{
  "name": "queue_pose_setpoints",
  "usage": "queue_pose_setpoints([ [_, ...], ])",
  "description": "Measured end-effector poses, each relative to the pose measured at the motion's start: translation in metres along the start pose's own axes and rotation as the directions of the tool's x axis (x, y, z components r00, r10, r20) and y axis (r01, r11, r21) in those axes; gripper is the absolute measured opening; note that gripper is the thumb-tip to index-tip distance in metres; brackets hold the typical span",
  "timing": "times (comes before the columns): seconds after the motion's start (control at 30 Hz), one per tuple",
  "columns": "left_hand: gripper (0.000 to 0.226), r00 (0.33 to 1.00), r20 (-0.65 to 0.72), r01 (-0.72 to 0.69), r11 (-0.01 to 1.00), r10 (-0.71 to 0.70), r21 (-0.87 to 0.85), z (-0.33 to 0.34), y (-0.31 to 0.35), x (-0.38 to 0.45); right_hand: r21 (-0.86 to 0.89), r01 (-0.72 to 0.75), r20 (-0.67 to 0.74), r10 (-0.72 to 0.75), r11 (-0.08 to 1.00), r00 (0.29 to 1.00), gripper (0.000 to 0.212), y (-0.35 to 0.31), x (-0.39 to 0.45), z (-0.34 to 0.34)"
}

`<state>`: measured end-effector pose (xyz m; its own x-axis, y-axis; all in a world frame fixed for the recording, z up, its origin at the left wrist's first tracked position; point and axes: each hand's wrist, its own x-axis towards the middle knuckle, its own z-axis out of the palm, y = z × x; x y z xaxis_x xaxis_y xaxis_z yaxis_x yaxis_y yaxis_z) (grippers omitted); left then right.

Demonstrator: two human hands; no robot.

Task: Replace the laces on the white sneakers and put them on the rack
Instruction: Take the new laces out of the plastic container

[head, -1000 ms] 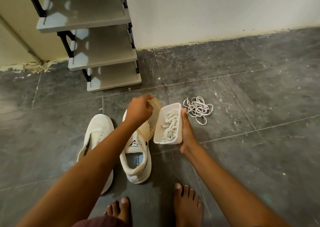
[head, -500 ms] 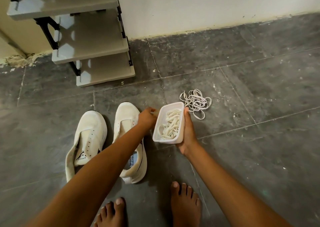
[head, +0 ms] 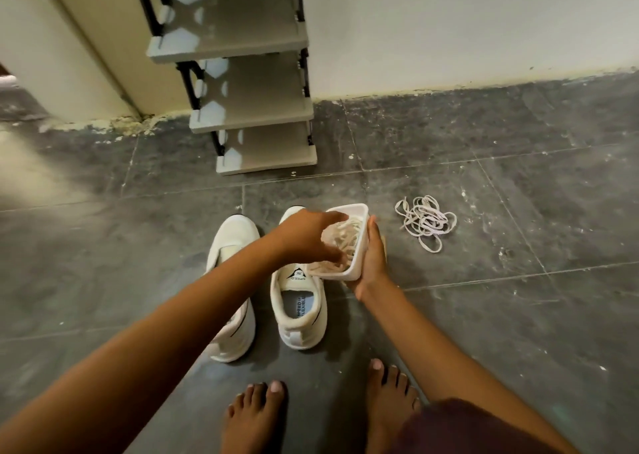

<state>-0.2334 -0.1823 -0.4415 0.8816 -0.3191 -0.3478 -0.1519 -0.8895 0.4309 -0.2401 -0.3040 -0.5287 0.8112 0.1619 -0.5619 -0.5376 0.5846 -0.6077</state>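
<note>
A small white tub (head: 359,246) of fresh laces (head: 340,242) is gripped from the side by the right hand (head: 371,263). The left hand (head: 304,235) is dipped into it, fingers curled among the laces; a firm pinch cannot be confirmed. Two unlaced white sneakers (head: 297,301) are set just below, old laces (head: 427,222) discarded nearby, the rack (head: 262,149) beyond. Fetching new laces appears underway; next, one lace would need to be drawn free.
</note>
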Motion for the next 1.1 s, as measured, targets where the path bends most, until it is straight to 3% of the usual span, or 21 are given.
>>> queue_pose_setpoints([
  [0.07,0.075,0.999,-0.047,-0.003,0.989,0.01,0.145,-0.002,-0.008,-0.009,-0.019,-0.034,0.021,0.034,0.999,0.999,0.06,0.009,-0.006,0.019],
  [0.13,0.071,0.998,-0.06,0.005,0.986,0.005,0.167,-0.004,-0.017,-0.019,0.001,-0.071,0.033,0.071,0.998,0.997,0.06,0.017,-0.011,0.04],
  [0.33,0.052,0.975,-0.204,0.102,0.994,-0.093,0.036,-0.017,-0.049,-0.048,0.004,-0.104,0.116,0.103,0.995,0.988,0.055,0.037,-0.012,0.094],
  [0.5,0.032,0.921,-0.299,0.204,0.963,-0.25,-0.177,-0.028,-0.1,-0.08,-0.049,-0.18,0.2,0.187,0.982,0.962,0.06,0.068,0.002,0.134],
  [0.77,0.017,0.768,-0.427,0.206,0.816,-0.477,-0.54,-0.072,-0.204,-0.13,-0.14,-0.234,0.193,0.258,0.962,0.947,0.058,0.099,0.032,0.156],
  [0.97,0.012,0.65,-0.336,0.39,0.679,-0.681,-0.622,-0.02,-0.283,-0.127,-0.227,-0.228,0.199,0.274,0.947,0.941,0.059,0.116,0.056,0.163],
  [1.1,0.014,0.594,-0.312,0.511,0.648,-0.741,-0.565,0.024,-0.316,-0.114,-0.236,-0.221,0.213,0.272,0.946,0.939,0.057,0.115,0.065,0.16],
])
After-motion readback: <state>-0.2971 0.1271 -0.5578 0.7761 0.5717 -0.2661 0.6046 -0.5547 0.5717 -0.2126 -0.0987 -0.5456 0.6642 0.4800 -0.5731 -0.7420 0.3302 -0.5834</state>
